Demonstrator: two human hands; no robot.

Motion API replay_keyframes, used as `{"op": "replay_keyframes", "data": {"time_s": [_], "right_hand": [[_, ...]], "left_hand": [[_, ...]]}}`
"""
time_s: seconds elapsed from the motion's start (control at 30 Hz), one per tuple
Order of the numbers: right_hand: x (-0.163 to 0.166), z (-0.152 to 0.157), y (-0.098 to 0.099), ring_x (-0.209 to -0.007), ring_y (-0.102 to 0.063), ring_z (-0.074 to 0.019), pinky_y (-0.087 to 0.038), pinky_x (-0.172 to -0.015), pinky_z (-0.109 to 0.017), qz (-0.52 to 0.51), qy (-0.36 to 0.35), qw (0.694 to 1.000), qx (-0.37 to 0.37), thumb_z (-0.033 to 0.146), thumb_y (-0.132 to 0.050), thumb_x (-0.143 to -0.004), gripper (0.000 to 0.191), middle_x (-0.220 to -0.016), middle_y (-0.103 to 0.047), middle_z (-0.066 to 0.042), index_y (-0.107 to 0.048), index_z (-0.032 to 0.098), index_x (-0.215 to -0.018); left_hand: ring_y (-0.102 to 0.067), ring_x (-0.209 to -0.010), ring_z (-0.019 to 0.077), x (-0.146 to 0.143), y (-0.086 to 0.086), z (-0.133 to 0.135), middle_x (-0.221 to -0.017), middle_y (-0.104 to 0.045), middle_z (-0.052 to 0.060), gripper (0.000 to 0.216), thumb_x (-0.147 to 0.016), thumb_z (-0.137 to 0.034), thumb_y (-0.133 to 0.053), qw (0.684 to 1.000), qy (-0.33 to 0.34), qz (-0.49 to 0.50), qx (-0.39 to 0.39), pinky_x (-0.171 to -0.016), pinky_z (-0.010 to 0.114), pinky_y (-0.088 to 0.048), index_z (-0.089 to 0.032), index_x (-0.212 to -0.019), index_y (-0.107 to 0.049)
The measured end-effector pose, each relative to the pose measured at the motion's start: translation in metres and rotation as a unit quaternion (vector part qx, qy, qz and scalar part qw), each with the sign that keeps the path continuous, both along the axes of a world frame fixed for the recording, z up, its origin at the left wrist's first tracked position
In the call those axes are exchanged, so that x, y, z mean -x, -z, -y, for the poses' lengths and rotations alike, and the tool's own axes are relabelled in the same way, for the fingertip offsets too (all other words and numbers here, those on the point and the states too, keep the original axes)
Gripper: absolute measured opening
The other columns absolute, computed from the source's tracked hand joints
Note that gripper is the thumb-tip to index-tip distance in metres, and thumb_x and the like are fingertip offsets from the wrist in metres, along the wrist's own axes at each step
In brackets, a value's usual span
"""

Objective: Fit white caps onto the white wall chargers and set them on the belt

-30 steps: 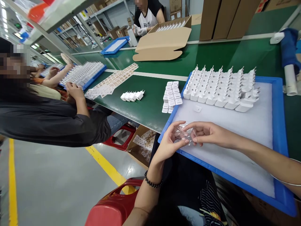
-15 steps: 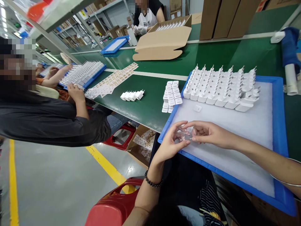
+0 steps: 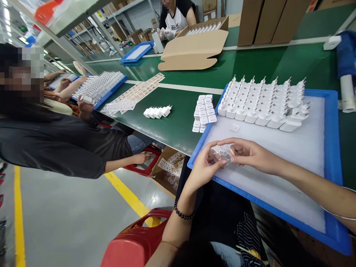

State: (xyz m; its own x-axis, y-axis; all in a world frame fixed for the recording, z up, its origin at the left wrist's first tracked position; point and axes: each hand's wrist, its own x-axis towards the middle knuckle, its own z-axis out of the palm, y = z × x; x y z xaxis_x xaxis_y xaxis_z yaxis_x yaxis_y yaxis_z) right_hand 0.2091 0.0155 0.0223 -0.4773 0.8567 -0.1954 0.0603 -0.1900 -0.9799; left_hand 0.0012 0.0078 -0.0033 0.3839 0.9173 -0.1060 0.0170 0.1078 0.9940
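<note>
Clear plastic film [image 3: 221, 152], crumpled and small, sits pinched between both hands over the near left corner of the blue tray [image 3: 330, 155], just above its white foam liner. Against the picture half a second back, the two hands have drawn closer and the film is bunched tighter between them; the neighbouring worker's lower hand [image 3: 141, 158] has dropped to the red stool [image 3: 144, 163], and their other hand [image 3: 85, 105] now lifts a white piece off the belt. No writing on the film or the chargers can be read; the print on the shirt of the person across the belt is too small to make out. Left hand [image 3: 207, 167] curls upward, thumb and forefinger closed on the film's left edge. Right hand [image 3: 249, 154] reaches in from the right, fingertips closed on the film's other side. White chargers [image 3: 264, 104] stand in rows at the tray's far end, well apart from the hands, and a smaller stack of white blocks [image 3: 204, 113] lies on the green belt [image 3: 172, 126] just beside the tray.
</note>
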Motion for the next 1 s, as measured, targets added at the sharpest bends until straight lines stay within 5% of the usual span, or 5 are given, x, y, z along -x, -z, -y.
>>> {"op": "replay_keyframes", "data": {"time_s": [0.27,0.6,0.87,1.0], "right_hand": [[0.000,-0.003,0.007,-0.064,-0.044,-0.0134,-0.038,-0.062,-0.030,-0.030,0.016,0.999,0.005,0.022,-0.071,-0.083,0.056,-0.071,-0.046,0.006,-0.062,0.024,-0.137],[-0.002,-0.001,-0.002,-0.066,-0.044,-0.0145,-0.037,-0.066,-0.030,-0.040,-0.016,0.999,-0.010,0.015,-0.066,-0.084,0.067,-0.069,-0.049,0.007,-0.052,0.027,-0.149],[-0.002,0.000,-0.004,-0.069,-0.046,-0.0146,-0.037,-0.070,-0.030,-0.023,-0.037,0.999,0.012,0.017,-0.064,-0.086,0.072,-0.074,-0.048,0.007,-0.044,0.025,-0.154],[-0.002,0.002,-0.003,-0.070,-0.046,-0.0149,-0.036,-0.071,-0.031,-0.026,-0.047,0.999,0.010,0.016,-0.062,-0.086,0.074,-0.074,-0.050,0.006,-0.041,0.026,-0.157]], "left_hand": [[-0.065,-0.074,0.0151,0.000,0.004,0.001,-0.095,-0.067,0.002,0.056,-0.087,-0.045,-0.081,0.999,-0.016,0.006,-0.038,-0.076,0.033,-0.056,-0.022,-0.133,-0.059],[-0.063,-0.078,0.0158,-0.001,0.007,0.002,-0.081,-0.062,-0.002,0.061,-0.088,-0.042,-0.080,0.996,-0.043,0.066,-0.035,-0.078,0.032,-0.053,-0.026,-0.141,-0.053],[-0.057,-0.069,0.0128,0.000,0.005,0.005,-0.074,-0.058,-0.005,0.047,-0.084,-0.039,-0.085,0.995,-0.063,0.071,-0.034,-0.069,0.027,-0.048,-0.023,-0.120,-0.059],[-0.057,-0.069,0.0123,-0.001,0.001,0.005,-0.074,-0.058,-0.005,0.046,-0.086,-0.035,-0.083,0.994,-0.070,0.081,-0.033,-0.070,0.026,-0.049,-0.025,-0.125,-0.061]]}}
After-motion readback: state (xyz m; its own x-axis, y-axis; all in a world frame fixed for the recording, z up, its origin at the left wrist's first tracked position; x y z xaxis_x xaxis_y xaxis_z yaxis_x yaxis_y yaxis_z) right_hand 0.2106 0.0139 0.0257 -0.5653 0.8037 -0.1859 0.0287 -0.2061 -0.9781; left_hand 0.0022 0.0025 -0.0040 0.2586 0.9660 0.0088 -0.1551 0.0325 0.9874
